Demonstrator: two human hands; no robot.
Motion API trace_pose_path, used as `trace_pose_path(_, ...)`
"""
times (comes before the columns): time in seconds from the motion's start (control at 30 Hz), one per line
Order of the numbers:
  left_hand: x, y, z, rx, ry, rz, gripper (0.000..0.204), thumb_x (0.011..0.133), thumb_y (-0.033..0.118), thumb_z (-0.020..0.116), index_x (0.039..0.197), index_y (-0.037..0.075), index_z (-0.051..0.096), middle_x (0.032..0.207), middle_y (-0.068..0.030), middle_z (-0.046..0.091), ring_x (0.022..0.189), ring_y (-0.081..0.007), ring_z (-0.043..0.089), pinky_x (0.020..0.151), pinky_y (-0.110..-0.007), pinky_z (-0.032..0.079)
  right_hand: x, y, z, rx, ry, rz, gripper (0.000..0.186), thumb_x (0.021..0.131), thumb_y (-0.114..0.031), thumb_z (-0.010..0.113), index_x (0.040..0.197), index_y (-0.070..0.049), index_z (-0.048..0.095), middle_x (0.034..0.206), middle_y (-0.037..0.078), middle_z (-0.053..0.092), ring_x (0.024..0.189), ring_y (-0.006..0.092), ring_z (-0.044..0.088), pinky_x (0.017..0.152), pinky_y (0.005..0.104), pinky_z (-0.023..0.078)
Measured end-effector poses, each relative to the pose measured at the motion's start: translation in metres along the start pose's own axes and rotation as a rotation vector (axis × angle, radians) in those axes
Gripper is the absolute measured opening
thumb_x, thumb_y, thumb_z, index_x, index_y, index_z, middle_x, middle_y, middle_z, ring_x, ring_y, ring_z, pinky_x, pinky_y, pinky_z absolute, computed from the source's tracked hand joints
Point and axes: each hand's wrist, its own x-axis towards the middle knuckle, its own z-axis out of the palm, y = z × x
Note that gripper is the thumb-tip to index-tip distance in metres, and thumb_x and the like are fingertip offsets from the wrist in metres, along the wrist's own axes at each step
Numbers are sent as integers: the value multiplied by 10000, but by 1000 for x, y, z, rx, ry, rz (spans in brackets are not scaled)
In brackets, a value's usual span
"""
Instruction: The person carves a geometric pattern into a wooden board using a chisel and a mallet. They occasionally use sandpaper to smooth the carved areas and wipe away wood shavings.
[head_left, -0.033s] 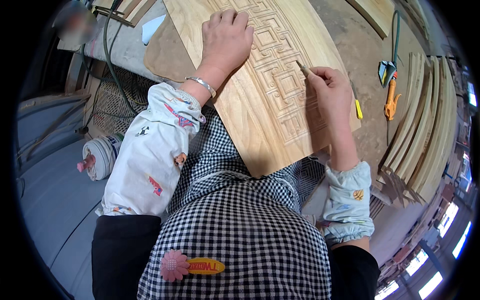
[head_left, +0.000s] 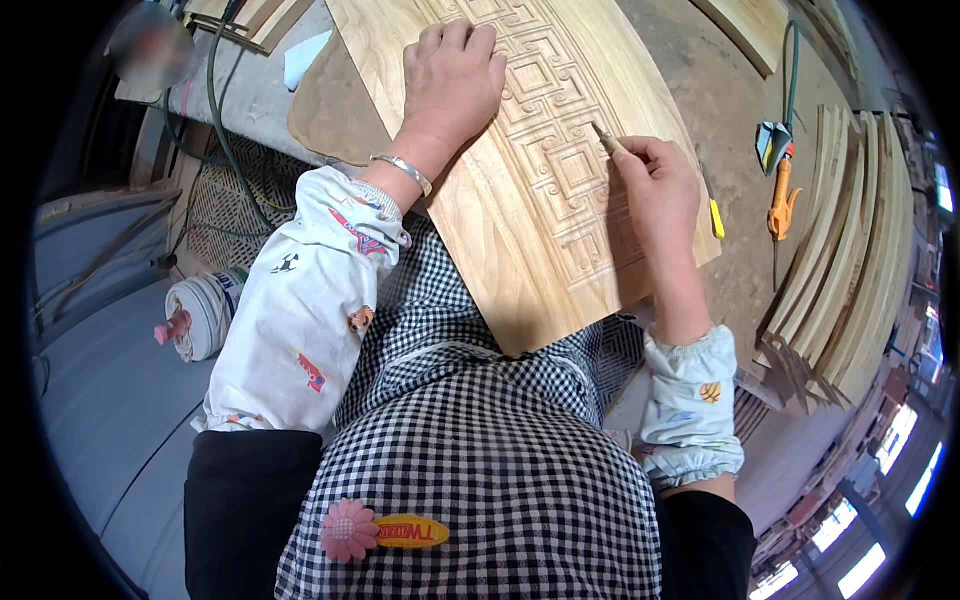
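A pale wooden board with a carved squared scroll pattern slants across the upper middle. My left hand lies on its left part beside the carving, palm down, fingers slightly bent, with a silver bangle at the wrist. My right hand pinches a slim pointed hand tool, its tip at the carved pattern. A yellow-handled item lies just past the board's right edge, partly hidden. Both forearms wear printed white sleeve covers over a checked apron.
A worktable carries an orange air gun on a hose at the right, beside stacked curved strips. Planks lie at the top. At left are a brown pad, cords and a wrapped white bucket.
My right hand and forearm have shifted very slightly left, with the tool still held. My left hand and the board look the same.
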Motion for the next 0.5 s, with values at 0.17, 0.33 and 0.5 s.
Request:
trace_pose_path(0.17,-1,-1,0,17,-7,12,260,948,283,656,1164,146,703,1197,-72,672,1141,-325,618,949,-472,473,-14,-15,-2,-303,113,-241,88,934,-179,713,972,-120,766,993,55,671,865,301,693,751,417,538)
trace_pose_path(0.33,-1,-1,0,37,-5,22,277,952,293,654,1181,143,699,1207,-75,676,1143,-325,622,947,-478,476,-8,-16,4,-350,126,-307,64,930,-163,732,955,-117,770,993,57,672,842,280,698,718,397,540)
trace_pose_path(0.5,1,-3,1,32,-23,26,275,951,299,655,1178,150,699,1207,-64,678,1134,-326,623,947,-474,476,-7,2,12,445,127,114,134,931,-173,748,1005,-73,797,1003,90,700,834,229,701,743,336,545)
